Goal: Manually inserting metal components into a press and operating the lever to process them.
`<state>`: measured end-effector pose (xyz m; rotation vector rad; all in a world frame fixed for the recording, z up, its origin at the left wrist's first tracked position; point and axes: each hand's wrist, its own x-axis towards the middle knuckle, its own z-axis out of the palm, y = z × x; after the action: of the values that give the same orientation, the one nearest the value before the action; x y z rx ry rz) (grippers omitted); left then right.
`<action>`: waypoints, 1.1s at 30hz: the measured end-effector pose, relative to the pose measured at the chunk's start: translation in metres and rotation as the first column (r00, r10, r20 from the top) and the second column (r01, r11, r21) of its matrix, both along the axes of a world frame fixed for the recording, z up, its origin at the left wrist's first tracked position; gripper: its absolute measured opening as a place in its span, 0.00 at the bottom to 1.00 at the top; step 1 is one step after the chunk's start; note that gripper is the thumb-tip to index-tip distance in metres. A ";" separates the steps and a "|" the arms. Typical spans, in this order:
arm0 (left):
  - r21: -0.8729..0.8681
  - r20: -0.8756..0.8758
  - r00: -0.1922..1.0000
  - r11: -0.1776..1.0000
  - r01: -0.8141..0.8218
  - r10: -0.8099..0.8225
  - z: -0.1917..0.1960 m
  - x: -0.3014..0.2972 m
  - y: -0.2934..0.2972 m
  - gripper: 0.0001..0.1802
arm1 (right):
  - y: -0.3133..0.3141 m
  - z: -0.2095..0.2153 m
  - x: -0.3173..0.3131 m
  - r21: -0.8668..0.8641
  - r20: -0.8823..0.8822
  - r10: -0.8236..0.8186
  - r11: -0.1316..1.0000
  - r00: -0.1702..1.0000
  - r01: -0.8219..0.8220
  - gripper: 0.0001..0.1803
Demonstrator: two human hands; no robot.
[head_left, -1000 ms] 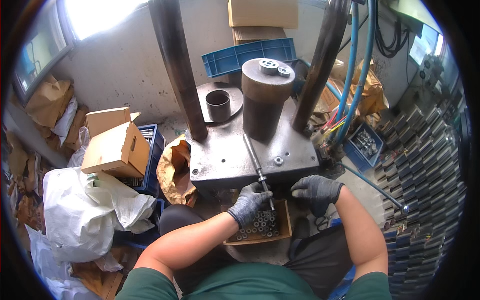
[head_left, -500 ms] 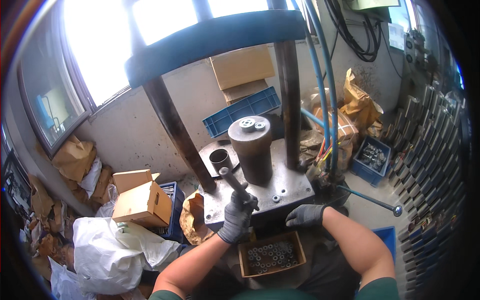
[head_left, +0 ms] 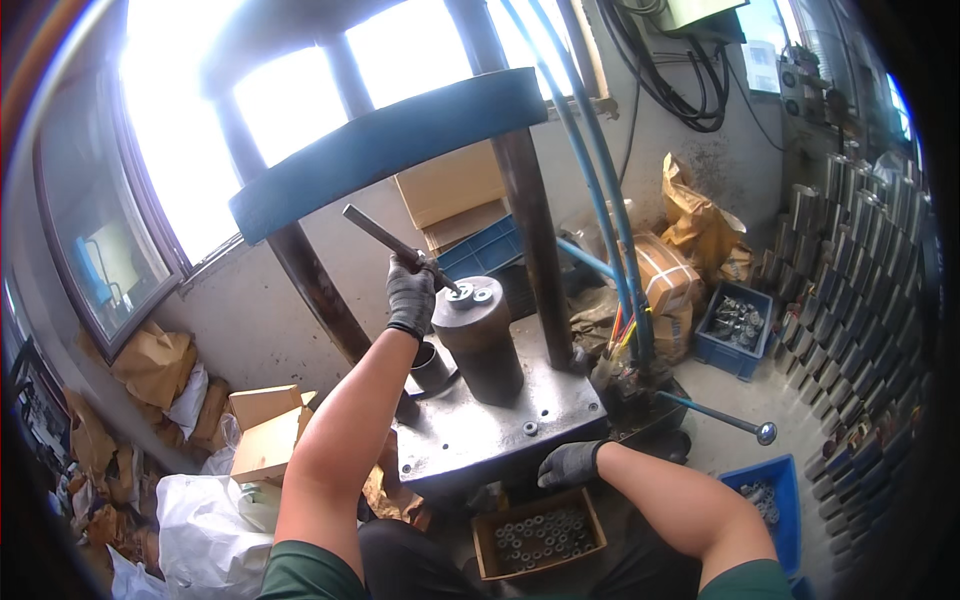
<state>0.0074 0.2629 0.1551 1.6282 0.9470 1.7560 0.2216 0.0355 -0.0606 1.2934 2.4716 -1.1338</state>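
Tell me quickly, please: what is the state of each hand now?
Left hand: closed around the rod.
Right hand: no held thing visible; open or closed cannot be told.

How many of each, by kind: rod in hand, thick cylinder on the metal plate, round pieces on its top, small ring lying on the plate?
Rod in left hand: 1
Thick cylinder on metal plate: 1
Round pieces on its top: 2
Small ring on the plate: 1
Total: 5
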 end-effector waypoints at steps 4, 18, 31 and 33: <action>-0.048 -0.122 0.990 0.997 0.059 -0.064 0.001 0.003 0.008 0.13 | 0.001 0.006 0.001 -0.009 -0.013 -0.001 1.000 1.000 0.001 0.25; -0.124 -0.375 0.922 0.991 0.053 -0.096 0.006 0.009 0.019 0.17 | -0.005 0.012 0.009 0.017 -0.055 0.011 1.000 0.998 -0.011 0.26; -0.300 -0.231 0.970 0.954 0.010 -0.083 -0.008 0.033 0.014 0.08 | -0.005 0.010 0.014 0.005 -0.069 0.000 1.000 0.998 0.000 0.27; -0.252 -0.195 0.979 0.968 0.007 -0.058 -0.010 0.033 0.011 0.08 | -0.006 0.012 0.015 -0.002 -0.065 -0.006 1.000 0.998 0.006 0.27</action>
<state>0.0406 0.2742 0.1449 1.6655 1.1758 1.4029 0.2368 0.0300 -0.0483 1.2847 2.5131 -1.1971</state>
